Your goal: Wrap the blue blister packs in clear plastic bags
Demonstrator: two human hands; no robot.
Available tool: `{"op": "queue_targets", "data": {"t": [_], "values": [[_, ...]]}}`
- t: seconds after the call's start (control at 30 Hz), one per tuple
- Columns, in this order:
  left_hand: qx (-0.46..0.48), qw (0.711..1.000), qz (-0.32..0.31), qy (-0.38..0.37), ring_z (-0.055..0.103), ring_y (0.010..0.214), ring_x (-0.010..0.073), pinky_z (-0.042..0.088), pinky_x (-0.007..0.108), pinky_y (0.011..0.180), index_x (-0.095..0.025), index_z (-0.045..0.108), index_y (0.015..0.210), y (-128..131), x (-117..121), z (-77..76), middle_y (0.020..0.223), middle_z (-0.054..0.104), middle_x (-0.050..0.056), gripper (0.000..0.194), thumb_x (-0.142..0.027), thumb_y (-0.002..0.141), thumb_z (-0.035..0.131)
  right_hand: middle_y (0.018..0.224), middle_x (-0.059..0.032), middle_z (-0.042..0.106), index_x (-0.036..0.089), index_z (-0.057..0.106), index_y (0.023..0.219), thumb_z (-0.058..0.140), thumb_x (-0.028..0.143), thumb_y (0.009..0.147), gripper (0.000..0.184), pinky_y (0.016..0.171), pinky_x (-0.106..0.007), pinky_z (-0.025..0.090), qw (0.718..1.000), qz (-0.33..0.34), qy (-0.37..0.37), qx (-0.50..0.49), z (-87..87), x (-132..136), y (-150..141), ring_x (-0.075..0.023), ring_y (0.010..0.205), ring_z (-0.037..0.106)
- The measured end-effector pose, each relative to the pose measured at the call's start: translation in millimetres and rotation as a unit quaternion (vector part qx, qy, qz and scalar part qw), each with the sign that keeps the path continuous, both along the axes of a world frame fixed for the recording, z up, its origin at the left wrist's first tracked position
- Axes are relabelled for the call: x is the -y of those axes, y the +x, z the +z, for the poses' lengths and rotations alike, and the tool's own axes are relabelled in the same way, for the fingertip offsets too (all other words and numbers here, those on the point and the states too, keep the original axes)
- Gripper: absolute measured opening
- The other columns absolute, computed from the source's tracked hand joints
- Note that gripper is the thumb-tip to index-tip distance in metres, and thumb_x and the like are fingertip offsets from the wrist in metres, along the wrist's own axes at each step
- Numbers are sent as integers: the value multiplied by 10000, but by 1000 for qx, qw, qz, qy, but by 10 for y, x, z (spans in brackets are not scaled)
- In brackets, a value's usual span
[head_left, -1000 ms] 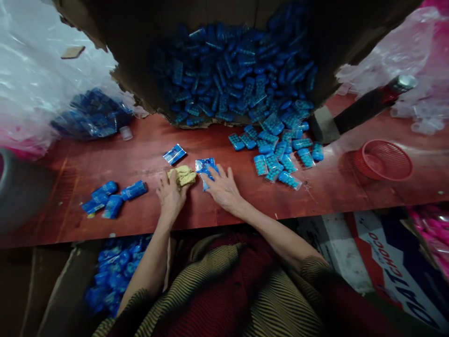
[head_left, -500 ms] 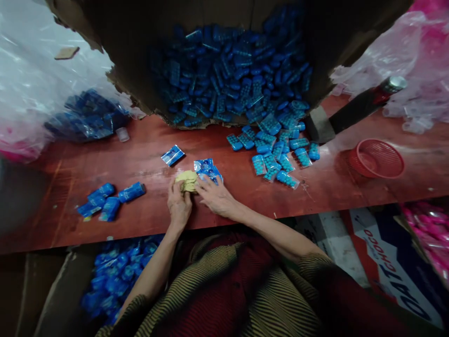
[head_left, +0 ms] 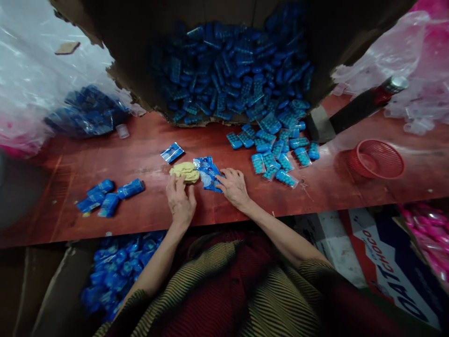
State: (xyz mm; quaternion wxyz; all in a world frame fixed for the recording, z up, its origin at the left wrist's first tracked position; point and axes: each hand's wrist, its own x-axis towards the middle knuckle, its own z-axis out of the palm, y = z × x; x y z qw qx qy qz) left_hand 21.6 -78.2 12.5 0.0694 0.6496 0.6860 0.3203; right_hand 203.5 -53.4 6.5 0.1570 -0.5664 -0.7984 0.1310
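A crumpled, soft yellow lump, perhaps a cloth, lies on the red-brown table. My left hand rests at its near edge, fingers apart and fingertips touching it without gripping. Just right of the lump, several flat blue printed sachets overlap. My right hand lies at their right side, fingers spread loosely and fingertips on the edge of a sachet; no grip on it shows. Another blue sachet lies alone behind the lump. Several blue wrapped packs lie to the left.
A torn cardboard box at the back holds a heap of small blue containers. More clear-and-blue containers spill onto the table. A red basket and a dark bottle-like object are at right.
My right hand has moved right, off the yellow lump and onto the sachets' edge. The lump looks wider and flatter, and my left hand has slid slightly toward me.
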Motion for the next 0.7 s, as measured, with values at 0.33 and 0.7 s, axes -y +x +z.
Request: {"op": "queue_targets", "data": {"t": [0.33, 0.7], "values": [[199, 978, -20, -51, 484, 1195, 268, 344, 445, 1027, -162, 542, 1180, 300, 198, 114, 1262, 545, 166, 420, -319, 792, 578, 1115, -87, 635, 239, 710, 977, 425, 269, 938, 289, 975, -427, 261, 997, 14, 71, 2, -52, -2, -10, -245, 1121, 450], [616, 745, 21, -255, 558, 542, 103, 394, 196, 492, -131, 636, 749, 431, 38, 213, 628, 640, 6, 365, -378, 524, 782, 1088, -83, 636, 209, 618, 1169, 597, 293, 829, 350, 830, -320, 453, 925, -48, -66, -371, 110, 227, -35, -186, 955, 585]]}}
